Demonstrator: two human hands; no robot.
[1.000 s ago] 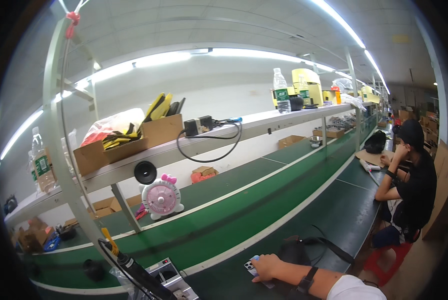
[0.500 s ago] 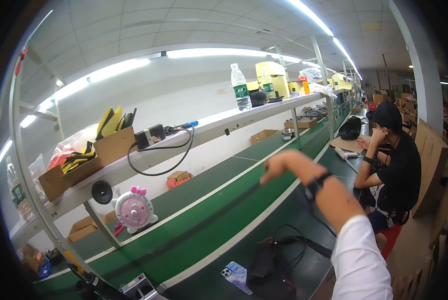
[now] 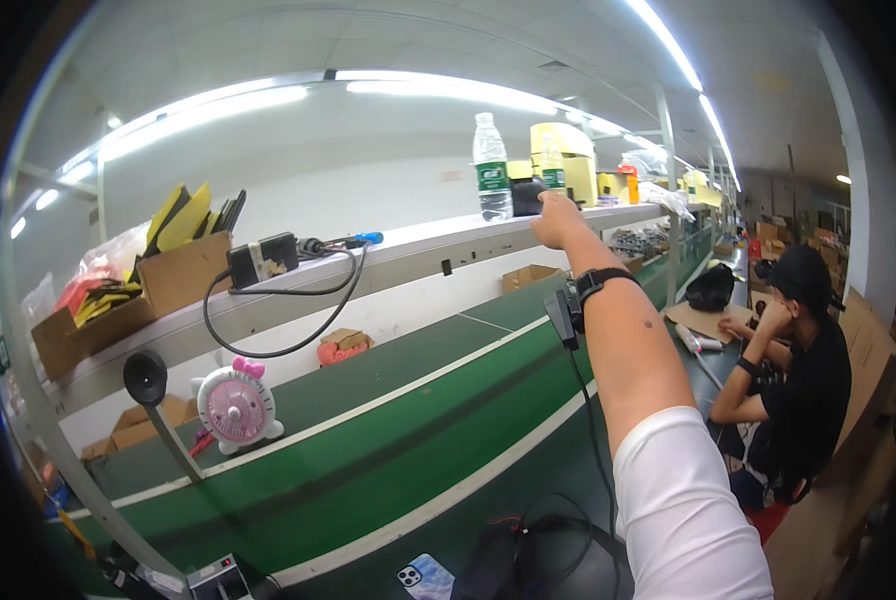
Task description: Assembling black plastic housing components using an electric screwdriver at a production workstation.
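Note:
My right arm, in a white sleeve, stretches up and forward to the shelf [image 3: 408,247]. My right hand [image 3: 560,222] is at the shelf's front edge, overlapping a black rounded object [image 3: 528,196]. Its fingers are bunched in view and partly hidden, so whether they touch or grip that object is unclear. Left of the object stands a clear water bottle [image 3: 491,172] with a green label; a second bottle [image 3: 552,165] rises just behind my hand. A black strap [image 3: 608,277] with a small black box [image 3: 564,314] and cable is around my wrist. My left hand is out of sight.
A green conveyor [image 3: 408,445] runs below the shelf, with a pink-and-white fan [image 3: 236,405] beyond it. A carton of yellow-and-black pieces [image 3: 183,270] and a black adapter [image 3: 262,260] sit on the shelf. A phone [image 3: 426,578] lies on the near bench. A seated co-worker [image 3: 798,360] is at right.
My right hand has risen from above the conveyor to the bottles and black object on the shelf. My arm is straighter. The view has shifted to the right.

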